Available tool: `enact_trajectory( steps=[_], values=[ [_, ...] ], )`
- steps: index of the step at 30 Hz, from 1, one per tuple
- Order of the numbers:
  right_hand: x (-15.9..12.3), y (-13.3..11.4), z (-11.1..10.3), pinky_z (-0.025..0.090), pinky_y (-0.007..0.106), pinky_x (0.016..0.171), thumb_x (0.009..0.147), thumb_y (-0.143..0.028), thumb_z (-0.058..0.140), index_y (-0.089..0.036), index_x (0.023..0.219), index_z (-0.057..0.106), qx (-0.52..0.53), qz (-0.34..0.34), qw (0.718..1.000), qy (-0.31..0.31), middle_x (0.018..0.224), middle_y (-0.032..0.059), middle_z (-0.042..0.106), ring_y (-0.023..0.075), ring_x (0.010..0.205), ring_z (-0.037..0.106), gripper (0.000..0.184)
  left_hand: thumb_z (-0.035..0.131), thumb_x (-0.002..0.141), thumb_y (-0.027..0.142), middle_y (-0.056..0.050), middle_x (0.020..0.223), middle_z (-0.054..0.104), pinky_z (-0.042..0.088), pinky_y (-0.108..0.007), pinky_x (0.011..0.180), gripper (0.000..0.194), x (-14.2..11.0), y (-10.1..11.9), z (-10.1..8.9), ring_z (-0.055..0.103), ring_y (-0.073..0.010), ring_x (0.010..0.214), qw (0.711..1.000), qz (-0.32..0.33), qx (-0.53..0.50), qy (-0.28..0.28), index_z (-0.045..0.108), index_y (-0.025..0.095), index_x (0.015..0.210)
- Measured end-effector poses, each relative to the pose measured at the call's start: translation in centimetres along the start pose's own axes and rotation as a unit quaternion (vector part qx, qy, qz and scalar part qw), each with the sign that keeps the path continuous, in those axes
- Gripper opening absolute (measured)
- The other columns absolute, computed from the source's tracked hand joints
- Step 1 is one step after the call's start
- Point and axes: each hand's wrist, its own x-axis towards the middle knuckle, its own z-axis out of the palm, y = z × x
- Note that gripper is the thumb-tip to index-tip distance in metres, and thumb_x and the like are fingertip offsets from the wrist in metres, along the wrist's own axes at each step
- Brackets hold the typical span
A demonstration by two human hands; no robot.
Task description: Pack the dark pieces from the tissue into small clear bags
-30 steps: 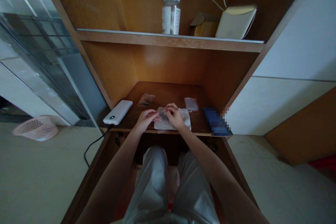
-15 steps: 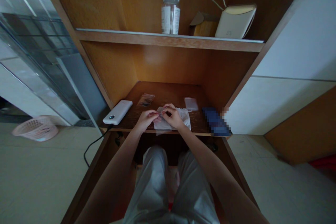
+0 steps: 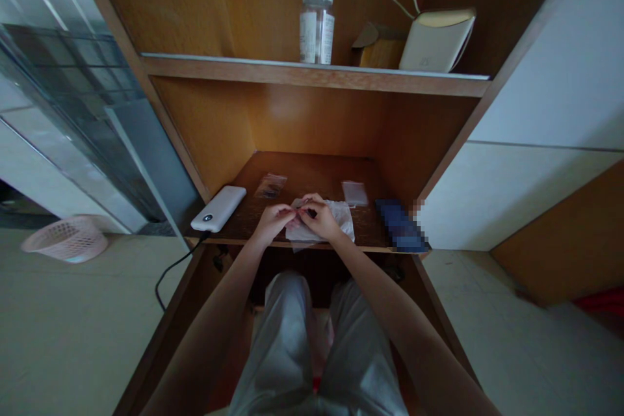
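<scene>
Probably light, limp, slippery

Left hand [image 3: 275, 221] pinches a clear bag [image 3: 301, 245] at the tabletop's [image 3: 312, 169] front edge; right hand [image 3: 319, 218], fingertips close to the left's, pinches it too. Thin plastic, likely easiest gripped by its rim.

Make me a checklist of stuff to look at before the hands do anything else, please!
1. Left hand pinching the clear plastic: ok, it looks so.
2. Right hand close to the left hand: ok.
3. Right hand's grip firm: cannot tell; its fingers hide it.
4. White sheet beneath the hands: ok.
5. Small clear packet apart from the hands: ok.
6. Black cable at the white device's near end: ok.
</scene>
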Motion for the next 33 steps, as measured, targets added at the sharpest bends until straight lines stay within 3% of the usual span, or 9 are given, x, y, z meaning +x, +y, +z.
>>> enact_trajectory(
  steps=[14,22,33],
  values=[
    [0.2,0.5,-0.1,0.046,0.032,0.082,0.082,-0.027,0.055,-0.021,0.075,0.064,-0.001,0.039,0.997,0.067,0.088,0.0048,0.059,0.0162,0.089,0.057,0.013,0.072,0.066,0.042,-0.007,0.07,0.07,0.05,-0.029,0.059,0.031,0.1,-0.3,-0.4,0.065,-0.019,0.064,0.998,-0.007,-0.064,-0.009,0.067,0.014,0.079],
    [0.2,1.0,-0.2,0.046,0.03,0.079,0.086,-0.031,0.05,-0.019,0.076,0.065,-0.008,0.062,0.993,0.105,0.085,0.0055,0.059,0.0163,0.084,0.057,0.021,0.073,0.064,0.043,-0.005,0.065,0.068,0.048,-0.026,0.056,0.033,0.0,-0.3,-0.8,0.063,-0.0152,0.056,0.993,-0.014,-0.115,-0.008,0.063,0.013,0.076],
    [0.1,0.6,-0.4,0.047,0.03,0.077,0.084,-0.037,0.052,-0.02,0.081,0.06,0.037,0.091,0.982,0.164,0.095,0.0056,0.059,0.0172,0.091,0.057,0.019,0.075,0.062,0.039,-0.002,0.063,0.067,0.046,-0.025,0.057,0.032,0.1,-0.5,-0.7,0.061,-0.013,0.054,0.985,0.009,-0.168,0.034,0.059,0.014,0.073]
  ],
)
